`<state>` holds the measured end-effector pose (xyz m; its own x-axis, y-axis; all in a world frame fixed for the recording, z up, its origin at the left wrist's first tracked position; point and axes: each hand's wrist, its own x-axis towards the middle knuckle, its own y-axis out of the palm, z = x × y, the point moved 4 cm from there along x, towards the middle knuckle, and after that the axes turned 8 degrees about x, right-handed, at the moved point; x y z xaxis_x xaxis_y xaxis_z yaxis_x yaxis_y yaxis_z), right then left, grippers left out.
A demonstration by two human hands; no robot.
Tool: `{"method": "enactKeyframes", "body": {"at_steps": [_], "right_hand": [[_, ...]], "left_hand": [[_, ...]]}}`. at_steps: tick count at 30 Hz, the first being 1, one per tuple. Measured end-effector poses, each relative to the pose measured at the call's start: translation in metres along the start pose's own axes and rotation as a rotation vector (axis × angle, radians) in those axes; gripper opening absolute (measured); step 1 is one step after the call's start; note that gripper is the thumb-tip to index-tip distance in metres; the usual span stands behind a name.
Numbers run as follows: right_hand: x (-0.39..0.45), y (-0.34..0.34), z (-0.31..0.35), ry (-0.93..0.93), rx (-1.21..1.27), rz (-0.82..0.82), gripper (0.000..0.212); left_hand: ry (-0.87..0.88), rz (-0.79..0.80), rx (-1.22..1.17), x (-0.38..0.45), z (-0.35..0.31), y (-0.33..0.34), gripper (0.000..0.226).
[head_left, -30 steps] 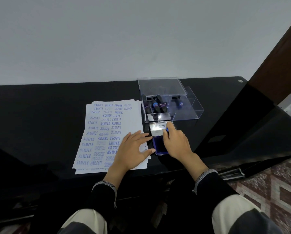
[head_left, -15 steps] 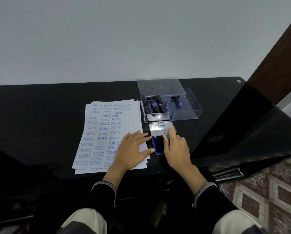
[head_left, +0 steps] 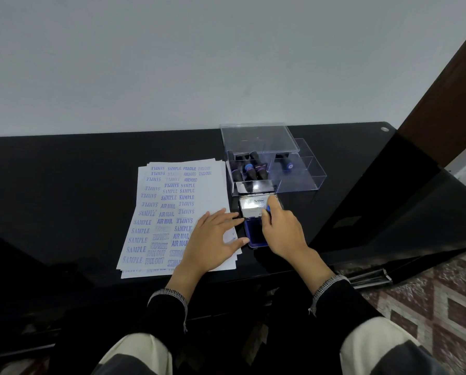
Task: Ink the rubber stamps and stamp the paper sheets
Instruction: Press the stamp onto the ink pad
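Rubber stamp (head_left: 267, 210), or just a blue sliver of it, peeking out under the fingers of the right hand (head_left: 281, 231), right over the open ink pad (head_left: 254, 235). Looks like an inking step, judging by that. Can't tell if the face is actually touching the ink, too hidden. Fingers curled down around the stamp in a pinch-ish grip.

Left hand (head_left: 213, 240) flat and spread out on the paper sheets (head_left: 172, 201), pinning the lower right corner of the stack. Holding nothing, just pressing.

Progress-wise: pretty far along on the top sheet, honestly. Loads of blue prints already, in about 3 rough columns: SAMPLE over and over, AIR MAIL, FAX OUT, EXPRESS, AMENDED, FRAGILE. Right-hand strip still mostly blank, so room left there. Several more sheets fanned out underneath; edges poking out at the bottom show some print too, but no telling how full they are.

Containers: clear plastic box (head_left: 302, 180) just behind the ink pad, its see-through lid (head_left: 258, 138) propped up at the back. Left compartment packed with a bunch of dark-handled stamps (head_left: 249, 170), maybe 5 or 6, hard to count. Right compartment with only 1 stamp (head_left: 287, 162), blue-ended, lying on its side. Ink pad's silver Artline lid (head_left: 254, 205) flipped open toward the box, dark blue pad showing in front.

All sitting on a glossy black table (head_left: 64, 180).
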<state>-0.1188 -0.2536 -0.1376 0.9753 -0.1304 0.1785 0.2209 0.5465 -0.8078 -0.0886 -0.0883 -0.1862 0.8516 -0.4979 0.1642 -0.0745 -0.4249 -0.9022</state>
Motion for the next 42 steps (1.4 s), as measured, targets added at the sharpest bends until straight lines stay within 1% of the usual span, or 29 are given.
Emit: {"method": "enactKeyframes", "body": {"at_steps": [4, 6, 12, 17, 20, 23, 25, 28, 30, 32, 34, 36, 38, 39, 41, 42], "right_hand": [[0.012, -0.001, 0.004, 0.051, 0.000, 0.077, 0.008], [0.014, -0.002, 0.004, 0.068, 0.002, 0.086, 0.007], [-0.004, 0.002, 0.001, -0.028, 0.015, -0.039, 0.009], [-0.020, 0.007, -0.001, -0.060, 0.019, -0.139, 0.011], [-0.015, 0.006, -0.001, -0.046, 0.021, -0.103, 0.005], [-0.007, 0.004, -0.001, -0.023, 0.004, -0.052, 0.004], [-0.004, 0.003, -0.002, -0.010, 0.010, -0.051, 0.005], [-0.003, 0.003, -0.002, 0.006, 0.016, -0.054, 0.012], [-0.004, 0.003, -0.001, 0.010, 0.016, -0.064, 0.012], [-0.005, 0.002, 0.000, 0.018, 0.000, -0.069, 0.010], [-0.005, -0.001, 0.005, 0.029, -0.015, -0.095, 0.011], [-0.005, -0.003, 0.016, -0.009, 0.012, -0.173, 0.010], [-0.003, 0.001, 0.031, -0.043, 0.134, -0.209, 0.009], [-0.002, 0.005, 0.039, -0.045, 0.241, -0.206, 0.009], [0.001, 0.016, 0.052, -0.017, 0.488, -0.187, 0.007], [0.003, 0.021, 0.058, 0.007, 0.590, -0.177, 0.005]], "left_hand": [[-0.004, 0.006, 0.010, 0.000, 0.000, -0.001, 0.057], [-0.004, 0.008, 0.002, 0.000, -0.001, -0.001, 0.057], [0.000, 0.004, 0.005, 0.000, 0.000, -0.001, 0.057], [0.002, 0.010, -0.010, -0.001, -0.001, -0.001, 0.059], [-0.004, 0.014, -0.003, 0.000, -0.001, -0.002, 0.057], [-0.006, 0.016, -0.004, -0.001, -0.001, -0.002, 0.057], [-0.007, 0.022, -0.010, -0.001, -0.002, -0.002, 0.057], [-0.007, 0.034, -0.014, 0.000, -0.002, -0.002, 0.057], [-0.022, 0.018, -0.073, -0.001, -0.004, -0.004, 0.051], [-0.106, -0.090, -0.325, -0.002, -0.003, -0.014, 0.035], [-0.213, -0.277, -0.570, -0.004, 0.001, -0.028, 0.018], [-0.343, -0.418, -0.665, -0.007, 0.008, -0.043, 0.012], [-0.471, -0.510, -0.721, -0.010, 0.018, -0.054, 0.011], [-0.524, -0.549, -0.723, -0.012, 0.024, -0.060, 0.011], [-0.603, -0.583, -0.651, -0.018, 0.040, -0.070, 0.012], [-0.639, -0.570, -0.560, -0.021, 0.050, -0.074, 0.014]]}}
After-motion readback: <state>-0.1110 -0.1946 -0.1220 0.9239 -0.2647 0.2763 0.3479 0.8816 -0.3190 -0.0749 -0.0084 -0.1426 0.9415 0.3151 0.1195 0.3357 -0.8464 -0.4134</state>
